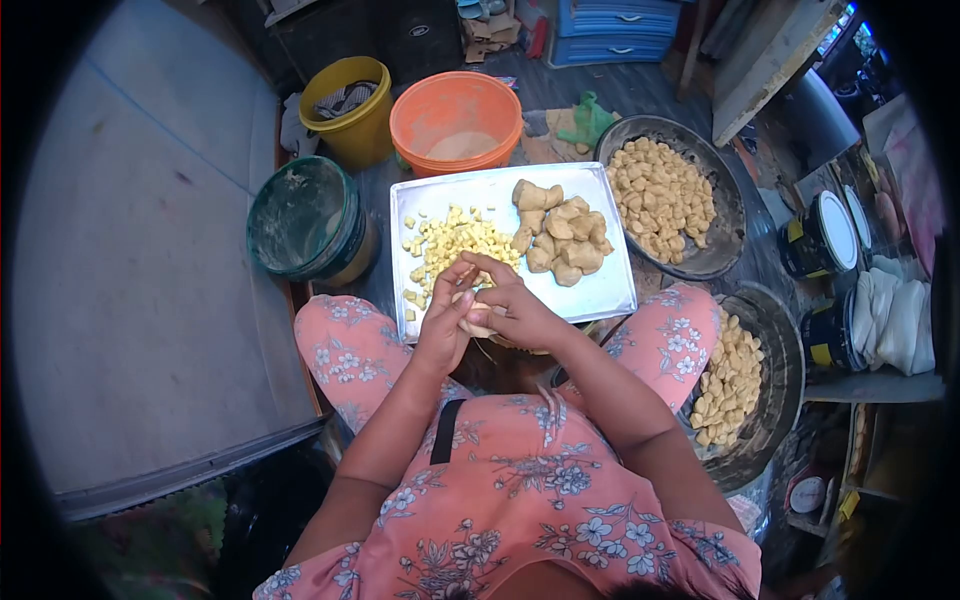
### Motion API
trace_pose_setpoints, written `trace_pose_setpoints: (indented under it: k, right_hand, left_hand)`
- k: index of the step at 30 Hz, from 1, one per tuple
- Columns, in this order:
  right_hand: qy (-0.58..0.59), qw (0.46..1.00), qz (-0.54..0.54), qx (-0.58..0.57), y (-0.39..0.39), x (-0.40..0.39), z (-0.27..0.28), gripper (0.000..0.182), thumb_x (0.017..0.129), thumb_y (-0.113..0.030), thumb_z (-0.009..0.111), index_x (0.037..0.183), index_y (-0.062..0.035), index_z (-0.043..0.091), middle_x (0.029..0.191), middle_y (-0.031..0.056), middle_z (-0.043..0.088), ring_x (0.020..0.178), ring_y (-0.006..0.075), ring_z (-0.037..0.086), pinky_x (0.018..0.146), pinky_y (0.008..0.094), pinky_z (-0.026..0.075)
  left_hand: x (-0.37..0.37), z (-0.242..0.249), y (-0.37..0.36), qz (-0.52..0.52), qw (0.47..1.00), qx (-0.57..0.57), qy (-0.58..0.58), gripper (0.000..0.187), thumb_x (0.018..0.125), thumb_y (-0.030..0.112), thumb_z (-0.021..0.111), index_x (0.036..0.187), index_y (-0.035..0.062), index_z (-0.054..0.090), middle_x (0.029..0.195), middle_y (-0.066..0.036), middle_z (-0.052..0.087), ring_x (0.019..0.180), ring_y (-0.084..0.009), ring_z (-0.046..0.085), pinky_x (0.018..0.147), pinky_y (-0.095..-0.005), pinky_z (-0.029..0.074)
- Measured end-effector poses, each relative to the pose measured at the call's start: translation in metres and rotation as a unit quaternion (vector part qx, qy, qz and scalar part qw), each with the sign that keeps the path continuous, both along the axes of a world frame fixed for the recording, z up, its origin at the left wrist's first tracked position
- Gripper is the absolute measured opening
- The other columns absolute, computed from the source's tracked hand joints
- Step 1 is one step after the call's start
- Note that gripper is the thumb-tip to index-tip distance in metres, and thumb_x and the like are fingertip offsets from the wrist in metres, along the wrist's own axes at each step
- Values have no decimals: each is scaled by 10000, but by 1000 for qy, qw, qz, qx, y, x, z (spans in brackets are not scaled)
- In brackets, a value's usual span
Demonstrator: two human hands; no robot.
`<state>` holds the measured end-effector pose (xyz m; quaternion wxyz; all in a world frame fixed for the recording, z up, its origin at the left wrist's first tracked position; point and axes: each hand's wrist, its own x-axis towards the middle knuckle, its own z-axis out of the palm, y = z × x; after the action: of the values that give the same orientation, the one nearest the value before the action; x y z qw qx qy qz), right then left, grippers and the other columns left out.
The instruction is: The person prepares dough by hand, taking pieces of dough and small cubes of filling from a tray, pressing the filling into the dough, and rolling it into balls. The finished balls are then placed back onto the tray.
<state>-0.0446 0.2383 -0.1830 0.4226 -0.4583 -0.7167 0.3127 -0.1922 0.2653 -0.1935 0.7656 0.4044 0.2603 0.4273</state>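
Note:
Over the near edge of a white tray [400, 190], my left hand [448, 318] and my right hand [515, 308] meet, fingers curled around a small pale piece of dough [482, 322]. Much of the piece is covered by the fingers. Just beyond the hands lies a heap of small yellow cubes [460, 240], with some scattered at the tray's left. Brown dough lumps [570, 240] are piled on the tray's right half.
Dark round basins hold many dough pieces, one at the upper right [735, 200] and one at my right knee [785, 400]. Left of the tray stand a green bucket [300, 220] and a yellow bucket [360, 125]. An orange bucket [455, 115] is behind the tray.

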Motion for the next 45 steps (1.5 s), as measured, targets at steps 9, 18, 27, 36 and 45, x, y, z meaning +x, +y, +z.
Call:
trace_pose_setpoints:
  k: [9,18,27,36,45]
  right_hand:
    - [239,949,-188,-79,-6,9,10,306,762,-103,692,856,-56,405,777,37,499,748,91,520,629,249,430]
    - [49,997,-53,-7,-20,11,25,330,794,-179,620,1113,-105,578,1068,155,560,970,281,554,839,356,431]
    - [-169,784,-576,157,9,135,25,423,744,-148,677,1136,-78,534,1135,195,535,1082,322,492,913,375,381]
    - [-159,902,-387,-106,30,173,-95,413,740,-84,636,1141,-48,548,1050,174,579,950,286,574,839,360,447]
    - [302,910,-278,-53,25,95,-31,105,818,-5,552,922,-14,569,813,-2,580,717,50,523,639,185,423]
  left_hand:
    - [6,7,6,-90,992,72,42,554,768,274,694,1206,56,434,1022,-35,473,978,-127,468,872,-260,381]
    - [7,4,12,-26,991,14,133,106,847,36,526,943,39,481,884,-61,534,752,-113,545,663,-239,467]
    - [0,0,13,-93,989,32,107,481,931,379,420,1231,4,416,1216,-123,474,964,-207,565,759,-311,486]
    - [4,-11,13,-110,985,25,130,441,940,337,420,1190,-24,456,1130,-131,531,950,-201,566,761,-301,482]
    - [5,-16,19,-124,983,-20,134,416,921,253,476,1242,-5,422,1169,-133,507,993,-205,545,802,-302,469]
